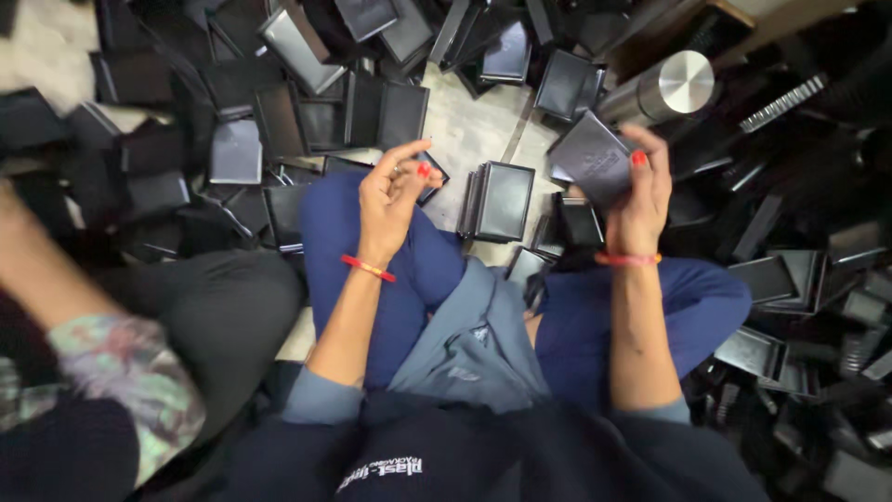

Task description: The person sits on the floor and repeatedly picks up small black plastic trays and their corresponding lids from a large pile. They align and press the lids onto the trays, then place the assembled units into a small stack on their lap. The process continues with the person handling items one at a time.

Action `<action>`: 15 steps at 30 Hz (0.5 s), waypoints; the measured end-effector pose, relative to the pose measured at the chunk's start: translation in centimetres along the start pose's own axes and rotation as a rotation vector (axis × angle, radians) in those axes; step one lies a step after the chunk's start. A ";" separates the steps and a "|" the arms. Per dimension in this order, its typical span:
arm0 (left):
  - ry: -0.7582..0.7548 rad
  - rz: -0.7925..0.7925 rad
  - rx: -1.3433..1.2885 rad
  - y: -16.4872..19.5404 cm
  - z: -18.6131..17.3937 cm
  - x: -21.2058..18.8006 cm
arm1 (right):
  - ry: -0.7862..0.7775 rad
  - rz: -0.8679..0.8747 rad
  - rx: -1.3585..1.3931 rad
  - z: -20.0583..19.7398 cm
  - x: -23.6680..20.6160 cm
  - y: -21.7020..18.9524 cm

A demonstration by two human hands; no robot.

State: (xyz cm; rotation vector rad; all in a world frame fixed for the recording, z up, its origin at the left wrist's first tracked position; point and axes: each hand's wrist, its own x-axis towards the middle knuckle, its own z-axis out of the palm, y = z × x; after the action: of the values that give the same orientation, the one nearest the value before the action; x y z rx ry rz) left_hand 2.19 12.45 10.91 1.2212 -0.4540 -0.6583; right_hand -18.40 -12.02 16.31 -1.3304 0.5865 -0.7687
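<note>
Right hand gripped a flat square black plastic case at upper right of centre; left hand hung loosely curled at centre, holding nothing visible. Similar black cases littered the pale floor; a brushed-metal cylinder lay just above.

The person wears blue trousers over crossed legs and a grey-blue top whose sleeves are pushed up to the elbows, its long front hem falling between the knees. A dark garment with small pale lettering lies across the lap. The left hand carries a thin red and orange band at the wrist, and the right hand a similar red band. The fingernails that show on both hands are painted red
</note>
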 end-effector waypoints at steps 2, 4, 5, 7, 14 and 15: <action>-0.080 -0.020 0.042 0.5 0.3 -0.8 | -0.046 0.181 0.280 0.8 -2.7 -1.6; -0.269 0.012 0.023 1.0 1.2 -2.4 | -0.117 0.320 0.396 2.2 -5.1 -1.5; -0.326 0.041 0.049 1.2 2.1 -3.4 | -0.152 0.314 0.393 3.3 -6.2 -0.8; -0.346 0.016 0.068 1.6 4.3 -5.9 | -0.223 0.266 0.242 5.1 -8.0 0.7; -0.088 -0.153 0.295 5.4 7.6 -8.3 | -0.502 -0.138 -0.127 4.4 -9.3 -0.1; -0.135 -0.057 0.383 6.1 8.0 -8.0 | -0.522 -0.099 -0.078 4.4 -9.2 -0.3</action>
State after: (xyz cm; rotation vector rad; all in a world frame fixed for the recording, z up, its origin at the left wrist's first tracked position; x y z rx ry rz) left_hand -7.49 13.42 19.28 1.5609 -0.6822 -0.7256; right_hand -20.89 -2.17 16.83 -1.5661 0.1358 -0.4495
